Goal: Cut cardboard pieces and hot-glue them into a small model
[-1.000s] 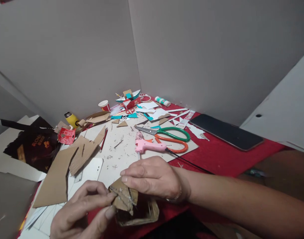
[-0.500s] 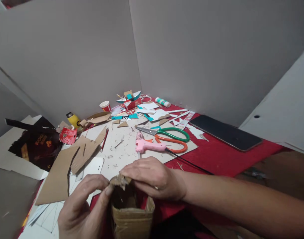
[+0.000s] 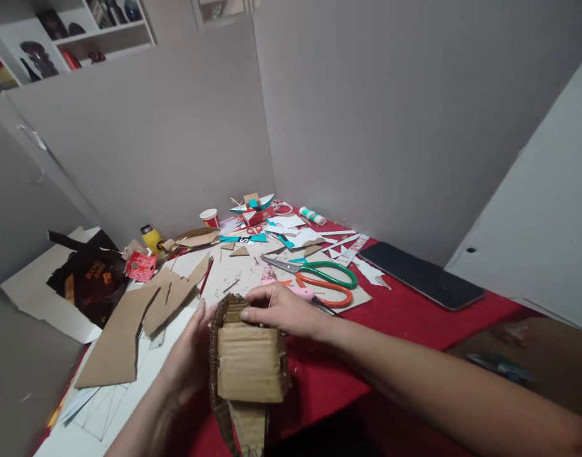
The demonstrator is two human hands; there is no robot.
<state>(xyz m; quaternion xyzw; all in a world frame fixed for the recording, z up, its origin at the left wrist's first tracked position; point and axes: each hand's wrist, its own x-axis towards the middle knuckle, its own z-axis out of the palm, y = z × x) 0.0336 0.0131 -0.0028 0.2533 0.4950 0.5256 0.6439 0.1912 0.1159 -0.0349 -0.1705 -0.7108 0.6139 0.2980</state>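
Note:
A brown cardboard model (image 3: 249, 365), long and pointed like a boat with a boxy block on top, is held up in front of me at the table's near side. My right hand (image 3: 284, 310) grips its far end, the thumb on the inner face and the fingers around the outside. My left hand (image 3: 188, 352) is closed against its left wall, with part of the fingers hidden behind the cardboard. Just past my right hand lies a pink glue gun (image 3: 300, 291), partly covered by that hand.
Green-and-orange-handled scissors (image 3: 326, 273) lie beyond the glue gun. A black phone (image 3: 421, 274) rests at right. Cut cardboard (image 3: 117, 339) and a red pencil (image 3: 205, 277) are at left. Farther back stand a yellow bottle (image 3: 151, 238), a paper cup (image 3: 209, 218) and a small boat (image 3: 253, 203) among paper scraps.
The cardboard model has been turned, so its block and pointed ends now show instead of an open hollow. Both hands have shifted their hold. The view has tilted up, bringing shelves in.

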